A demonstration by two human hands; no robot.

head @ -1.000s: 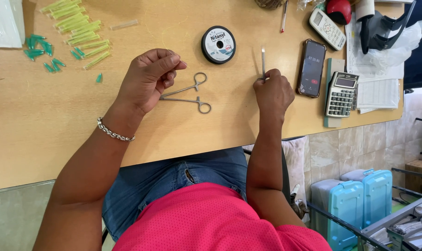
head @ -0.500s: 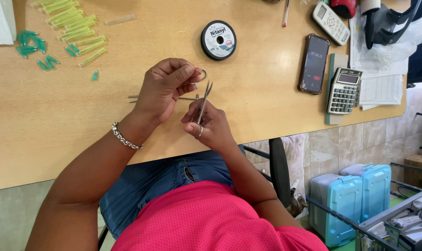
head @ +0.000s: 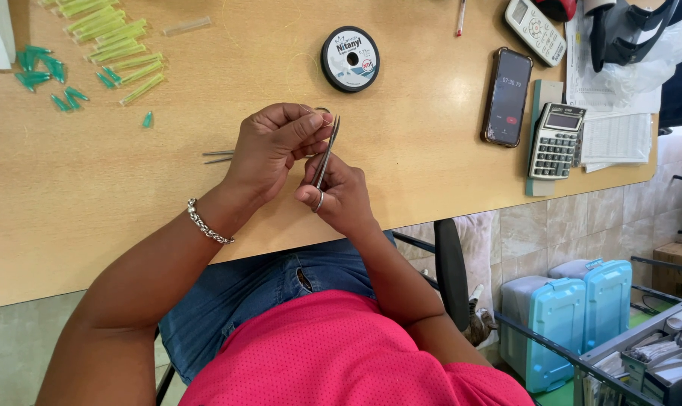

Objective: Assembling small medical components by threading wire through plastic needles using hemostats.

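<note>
Right hand (head: 341, 197) grips the forceps (head: 326, 154), thumb through a ring, tool running up toward the left hand (head: 277, 146). Left hand is closed, fingertips pinched at the forceps' upper end; can't tell what they pinch. Both hands touch above the table (head: 93, 210); spool (head: 350, 59) beyond them, phone (head: 508, 96) to the right, green tubes (head: 115, 41) far left.

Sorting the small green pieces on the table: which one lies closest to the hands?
The lone short dark-green piece, lying apart below the yellow-green tubes; the other dark-green pieces cluster farther off, toward the table's left edge.
</note>
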